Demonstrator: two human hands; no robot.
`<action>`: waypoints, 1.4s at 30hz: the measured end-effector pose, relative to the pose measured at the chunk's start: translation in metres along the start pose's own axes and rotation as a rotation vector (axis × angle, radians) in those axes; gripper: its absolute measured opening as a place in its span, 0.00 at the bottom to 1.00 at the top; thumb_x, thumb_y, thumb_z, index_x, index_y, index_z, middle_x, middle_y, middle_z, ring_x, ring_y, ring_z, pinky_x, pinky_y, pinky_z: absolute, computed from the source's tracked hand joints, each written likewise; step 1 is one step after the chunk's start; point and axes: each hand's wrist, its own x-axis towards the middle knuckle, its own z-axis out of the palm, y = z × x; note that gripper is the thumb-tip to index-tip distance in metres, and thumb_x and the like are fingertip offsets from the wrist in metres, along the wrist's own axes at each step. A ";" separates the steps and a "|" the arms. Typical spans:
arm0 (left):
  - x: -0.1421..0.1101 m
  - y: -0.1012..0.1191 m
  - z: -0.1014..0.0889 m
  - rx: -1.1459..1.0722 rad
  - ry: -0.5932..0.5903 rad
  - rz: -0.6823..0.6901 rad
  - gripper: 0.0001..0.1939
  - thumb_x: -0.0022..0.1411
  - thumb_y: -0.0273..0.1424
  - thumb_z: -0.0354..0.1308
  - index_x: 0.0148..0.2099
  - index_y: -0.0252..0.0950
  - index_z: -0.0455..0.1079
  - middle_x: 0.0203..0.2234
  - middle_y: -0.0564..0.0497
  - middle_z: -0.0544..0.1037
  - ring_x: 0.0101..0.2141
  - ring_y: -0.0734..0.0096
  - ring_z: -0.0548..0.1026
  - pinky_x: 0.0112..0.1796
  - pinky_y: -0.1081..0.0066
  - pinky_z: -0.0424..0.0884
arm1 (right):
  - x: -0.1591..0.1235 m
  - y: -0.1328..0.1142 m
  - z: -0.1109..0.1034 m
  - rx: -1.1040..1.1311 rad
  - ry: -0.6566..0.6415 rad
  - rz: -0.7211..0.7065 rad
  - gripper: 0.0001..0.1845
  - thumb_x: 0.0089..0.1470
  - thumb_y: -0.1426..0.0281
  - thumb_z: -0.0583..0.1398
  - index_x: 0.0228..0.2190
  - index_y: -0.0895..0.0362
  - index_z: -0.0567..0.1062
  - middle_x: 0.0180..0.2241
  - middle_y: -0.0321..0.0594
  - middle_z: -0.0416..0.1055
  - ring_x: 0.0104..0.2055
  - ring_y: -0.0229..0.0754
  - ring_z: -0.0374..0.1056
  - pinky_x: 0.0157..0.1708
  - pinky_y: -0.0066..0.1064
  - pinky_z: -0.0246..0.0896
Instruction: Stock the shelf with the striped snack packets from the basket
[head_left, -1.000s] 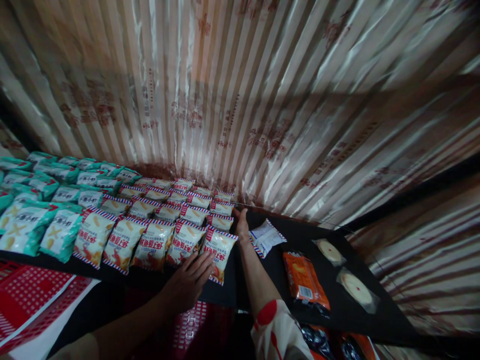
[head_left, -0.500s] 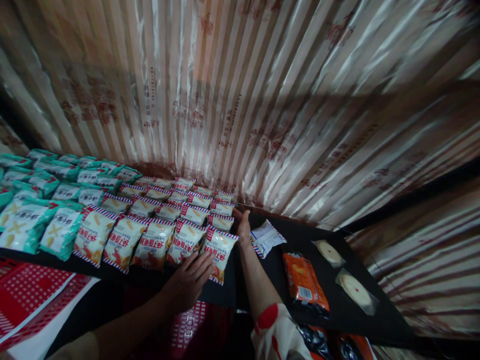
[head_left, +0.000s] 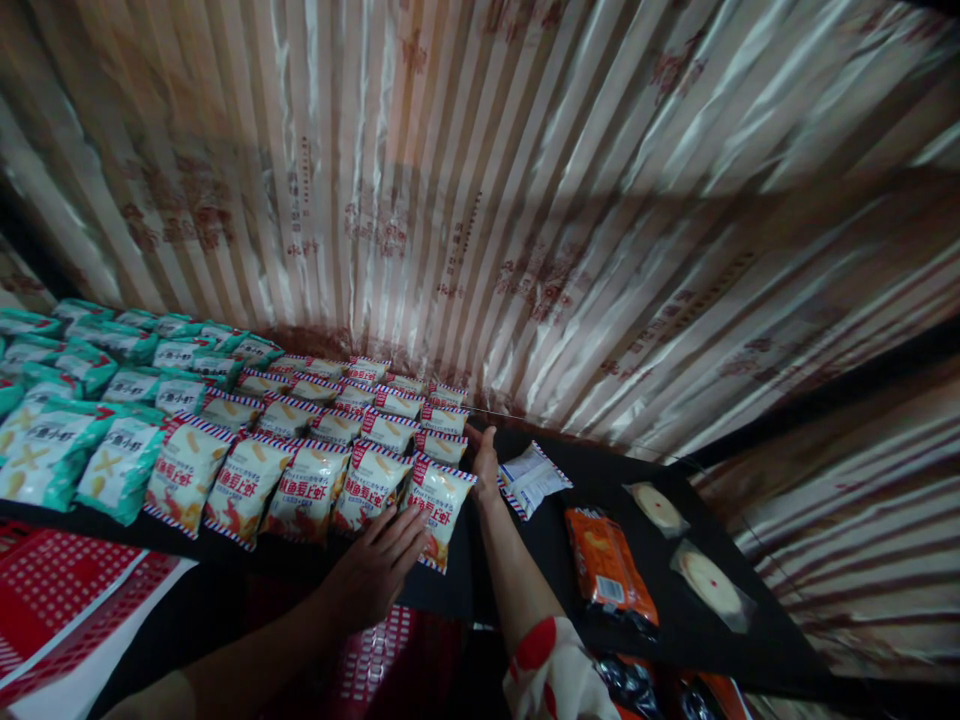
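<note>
Rows of white snack bags (head_left: 304, 487) with red-and-blue striped edges stand on a black shelf (head_left: 525, 560). My left hand (head_left: 379, 565) lies with outstretched fingers against the lower front of the two rightmost bags in the front row, partly covering the end snack bag (head_left: 441, 500). Along the right side of the rows, my right hand (head_left: 486, 462) is held upright with its thumb raised and its fingers partly hidden behind the bags. Just right of that hand, one snack bag (head_left: 534, 480) lies flat, showing its back.
Green snack bags (head_left: 124, 450) fill the shelf's left part. Rightward lie an orange packet (head_left: 611, 565) and two round pale items in clear wrap (head_left: 709, 580). Red baskets (head_left: 64, 590) are below the shelf. A striped plastic sheet (head_left: 420, 180) hangs behind.
</note>
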 end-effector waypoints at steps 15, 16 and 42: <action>-0.001 -0.001 -0.006 -0.033 -0.017 0.014 0.31 0.59 0.24 0.45 0.65 0.32 0.47 0.64 0.47 0.48 0.63 0.60 0.44 0.60 0.57 0.42 | -0.024 0.008 -0.003 0.100 0.037 -0.049 0.36 0.49 0.44 0.49 0.41 0.61 0.75 0.47 0.49 0.72 0.51 0.49 0.67 0.51 0.39 0.58; -0.001 -0.001 -0.008 -0.040 -0.016 0.021 0.31 0.58 0.24 0.45 0.65 0.32 0.47 0.64 0.47 0.48 0.63 0.60 0.44 0.60 0.57 0.42 | -0.027 0.008 -0.004 0.106 0.035 -0.047 0.37 0.49 0.43 0.49 0.42 0.61 0.75 0.48 0.49 0.71 0.51 0.49 0.66 0.51 0.40 0.57; -0.006 0.004 -0.011 -0.002 0.105 -0.021 0.36 0.54 0.18 0.43 0.66 0.32 0.43 0.64 0.47 0.47 0.63 0.65 0.43 0.60 0.60 0.41 | -0.187 0.048 -0.012 -0.121 0.083 -0.145 0.39 0.53 0.45 0.45 0.53 0.61 0.66 0.53 0.47 0.66 0.56 0.47 0.61 0.55 0.37 0.54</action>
